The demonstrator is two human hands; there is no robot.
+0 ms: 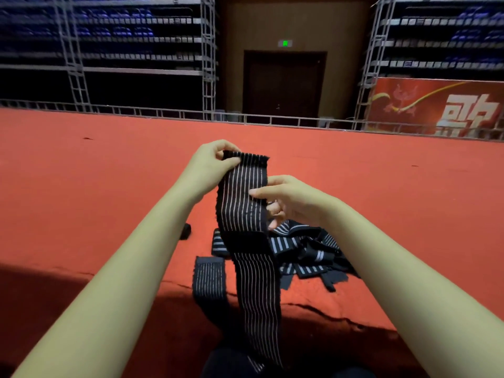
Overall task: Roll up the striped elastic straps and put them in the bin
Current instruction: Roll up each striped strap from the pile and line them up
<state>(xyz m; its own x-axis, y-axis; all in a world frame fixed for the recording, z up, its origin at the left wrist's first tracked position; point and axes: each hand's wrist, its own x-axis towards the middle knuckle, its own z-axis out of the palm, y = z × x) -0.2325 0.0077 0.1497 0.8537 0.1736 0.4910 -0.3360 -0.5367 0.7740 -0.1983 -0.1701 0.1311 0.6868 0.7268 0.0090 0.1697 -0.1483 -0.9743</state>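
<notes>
A long black elastic strap with thin white stripes (242,203) hangs upright in front of me, its lower end trailing down to my lap. My left hand (210,165) pinches its top left corner. My right hand (289,200) holds the strap's right edge lower down, thumb on the front, fingers behind. A black plain patch crosses the strap halfway down. Under my right hand a tangled pile of more striped straps (308,252) lies on the red floor. Another striped strap (208,279) lies flat just left of the hanging one. No bin is in view.
Red carpet (109,186) spreads all around, with a wrinkle near me. A small black rolled piece (185,231) sits left of the pile. A metal rail (272,120), scaffold stands, a dark door and a red banner (436,107) stand far behind.
</notes>
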